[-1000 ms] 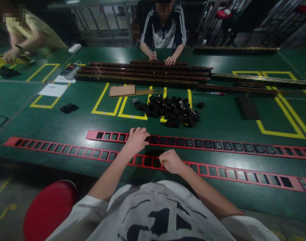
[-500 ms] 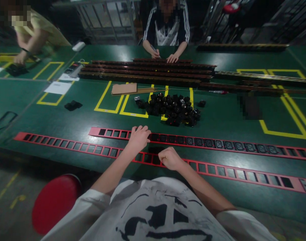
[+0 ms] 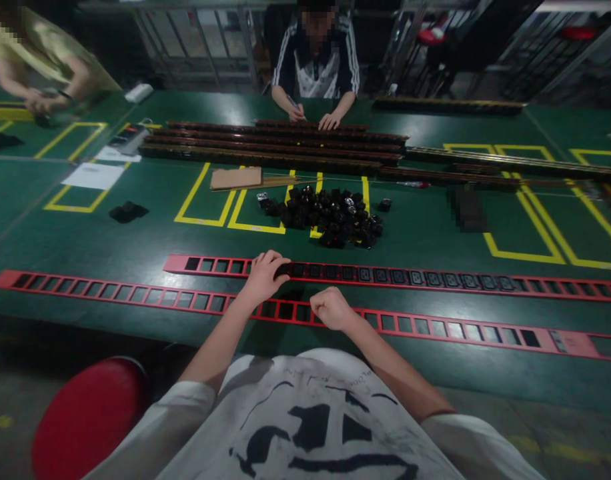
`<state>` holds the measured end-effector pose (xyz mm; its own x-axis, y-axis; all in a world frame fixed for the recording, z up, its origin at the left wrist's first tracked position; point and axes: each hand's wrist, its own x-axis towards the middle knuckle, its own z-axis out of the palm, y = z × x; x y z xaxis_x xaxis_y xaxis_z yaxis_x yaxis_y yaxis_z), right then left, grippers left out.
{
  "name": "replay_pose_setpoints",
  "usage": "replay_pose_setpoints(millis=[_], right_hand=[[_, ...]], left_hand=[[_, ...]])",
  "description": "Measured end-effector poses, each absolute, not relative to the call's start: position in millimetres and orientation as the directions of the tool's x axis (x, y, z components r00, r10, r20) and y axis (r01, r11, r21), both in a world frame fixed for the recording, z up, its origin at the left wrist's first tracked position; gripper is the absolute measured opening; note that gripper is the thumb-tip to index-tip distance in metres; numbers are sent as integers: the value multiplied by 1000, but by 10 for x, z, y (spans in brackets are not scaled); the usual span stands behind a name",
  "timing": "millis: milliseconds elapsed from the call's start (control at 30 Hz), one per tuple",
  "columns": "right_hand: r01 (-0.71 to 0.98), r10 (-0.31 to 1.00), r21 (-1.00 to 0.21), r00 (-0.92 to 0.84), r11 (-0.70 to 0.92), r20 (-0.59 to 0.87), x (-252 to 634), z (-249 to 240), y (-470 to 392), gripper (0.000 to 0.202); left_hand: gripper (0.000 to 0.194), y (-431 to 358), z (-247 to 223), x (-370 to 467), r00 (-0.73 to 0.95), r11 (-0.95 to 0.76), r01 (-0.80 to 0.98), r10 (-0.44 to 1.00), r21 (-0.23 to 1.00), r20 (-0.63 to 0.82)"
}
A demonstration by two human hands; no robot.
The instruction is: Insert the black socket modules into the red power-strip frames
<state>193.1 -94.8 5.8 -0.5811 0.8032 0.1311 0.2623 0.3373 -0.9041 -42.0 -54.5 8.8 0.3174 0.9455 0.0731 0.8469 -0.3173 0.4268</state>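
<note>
At frame centre, the left hand [image 3: 263, 274] is still pressing spread fingers on the far red strip [image 3: 435, 278]; the right hand [image 3: 330, 308] is staying fisted over the near red strip [image 3: 135, 295], black sockets [image 3: 330, 217] piled beyond.

Green table [image 3: 435, 233], marked with yellow taped rectangles [image 3: 525, 233]. Lying on it: two long red slotted strips [image 3: 435, 328], near edge; a pile of black sockets [image 3: 330, 215]; cardboard piece [image 3: 235, 178]; dark rails [image 3: 275, 143] stacked along the far side; paper sheet [image 3: 93, 175].
</note>
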Motion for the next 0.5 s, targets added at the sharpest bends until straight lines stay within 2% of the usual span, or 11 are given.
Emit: replay_pose_setpoints(millis=[167,267,367,433,500], right_hand=[[167,896,-950,-408,263,176,2272,158,-868,10],[108,950,-955,-178,277,255,2784,355,-718,14],[74,951,-950,25,305,307,3278,508,-535,21],[67,950,-966,177,249,257,3470,498,-430,26],[78,955,-982,230,174,187,3538,405,-355,32]], left_hand=[[37,-566,50,-417,311,-324,837,945,441,106],[36,-579,52,-412,309,-329,834,944,442,120],[35,-590,67,-406,301,-321,838,946,440,117],[35,-596,85,-401,296,-312,842,949,439,106],[35,-602,106,-393,289,-296,848,954,440,85]])
